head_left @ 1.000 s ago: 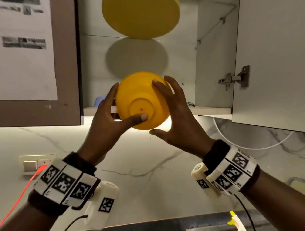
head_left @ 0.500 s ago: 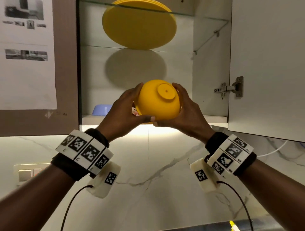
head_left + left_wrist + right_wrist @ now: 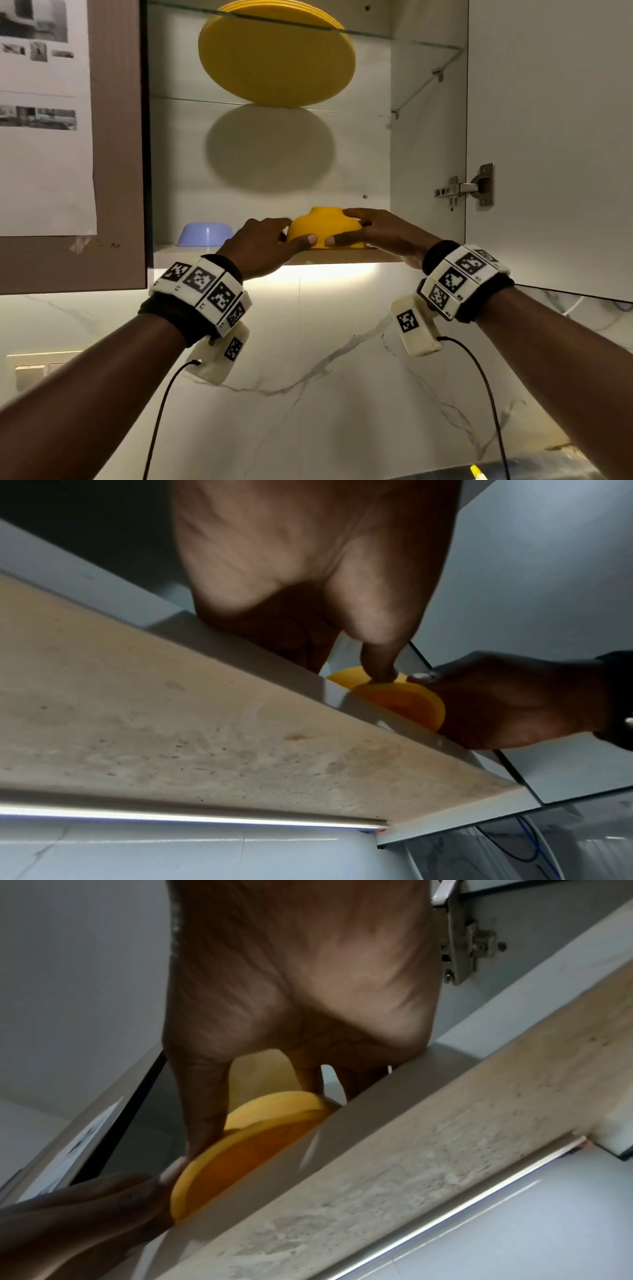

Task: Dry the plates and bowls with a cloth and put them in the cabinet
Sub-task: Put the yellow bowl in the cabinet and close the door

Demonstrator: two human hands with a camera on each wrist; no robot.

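A yellow bowl [image 3: 323, 228] is seen upside down on the bottom shelf [image 3: 191, 251] of the open cabinet [image 3: 428, 137], close to the front edge. It is gripped from both sides: the left hand [image 3: 260, 245] is curled around its 9 o'clock flank, the right hand [image 3: 383, 233] around its 3 o'clock flank, with both thumbs pressed on the near wall just above the rim. In both wrist views part of the rim is seen overhanging the shelf edge; whether the rest sits flat on the shelf cannot be told.

A blue bowl [image 3: 205, 234] is noted upside down on the same shelf, at 9 o'clock from the yellow one and apart from it. A stack of yellow plates [image 3: 274, 65] is seen from below through the glass shelf [image 3: 424, 51], at 12 o'clock from the bowl. The cabinet door [image 3: 548, 144] is held open at 3 o'clock on a metal hinge [image 3: 469, 188]. Printed sheets [image 3: 41, 116] are fixed to the closed door at 9 o'clock. A marble wall [image 3: 308, 377] is lit below the cabinet.
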